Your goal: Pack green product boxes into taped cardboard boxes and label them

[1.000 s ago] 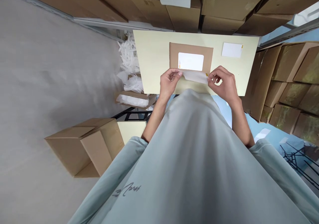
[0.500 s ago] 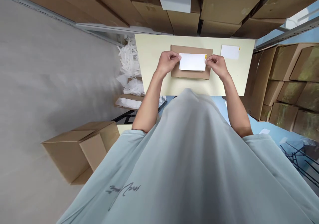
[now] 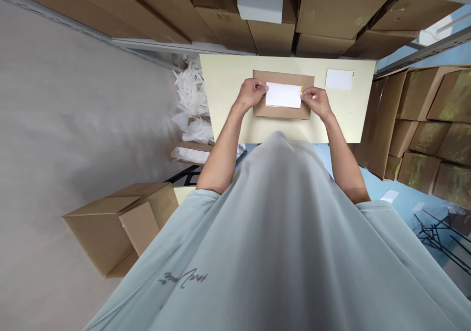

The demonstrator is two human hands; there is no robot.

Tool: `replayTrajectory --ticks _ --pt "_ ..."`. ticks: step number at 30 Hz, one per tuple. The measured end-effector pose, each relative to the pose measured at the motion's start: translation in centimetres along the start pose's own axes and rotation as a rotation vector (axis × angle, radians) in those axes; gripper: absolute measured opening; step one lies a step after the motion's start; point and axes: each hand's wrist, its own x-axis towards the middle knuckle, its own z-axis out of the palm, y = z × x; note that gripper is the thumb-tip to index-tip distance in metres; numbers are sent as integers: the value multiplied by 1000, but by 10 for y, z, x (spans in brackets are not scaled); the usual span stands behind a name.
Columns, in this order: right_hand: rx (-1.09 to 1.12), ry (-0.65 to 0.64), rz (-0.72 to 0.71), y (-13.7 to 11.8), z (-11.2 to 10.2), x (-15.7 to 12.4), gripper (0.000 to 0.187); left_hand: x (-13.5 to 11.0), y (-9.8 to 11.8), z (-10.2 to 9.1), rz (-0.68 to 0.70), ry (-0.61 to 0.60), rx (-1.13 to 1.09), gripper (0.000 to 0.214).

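A white label (image 3: 283,95) with a small yellow mark at its right end lies over the top of a flat brown cardboard box (image 3: 281,113). My left hand (image 3: 252,93) pinches the label's left end between thumb and fingers. At the right end, beside the yellow mark, my right hand (image 3: 318,101) pinches it too. Whether the label's underside touches the box all over I cannot tell. A second white label (image 3: 339,79), also marked yellow, rests on the pale table (image 3: 228,68) to the right of the box.
Brown cartons (image 3: 326,9) fill the shelf beyond the table, and more cartons (image 3: 419,139) are stacked at right. Crumpled white packing material (image 3: 193,88) sits off the table's left edge. An open carton (image 3: 121,220) stands on the floor at left.
The label has come down nearer the box top, and the gap under its lower edge has shrunk. My right hand has shifted slightly left; both hands keep their pinch.
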Motion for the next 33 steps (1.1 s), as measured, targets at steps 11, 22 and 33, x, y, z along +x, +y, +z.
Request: replayTrajectory --ticks 11,22,33 --pt "-120 6 -68 11 3 1 20 -3 -2 -1 55 0 14 24" --pt "-218 36 -104 12 7 -1 21 -5 -5 1 49 13 15 29" --pt "-187 40 -60 1 9 -6 26 -11 -1 4 14 47 31 36"
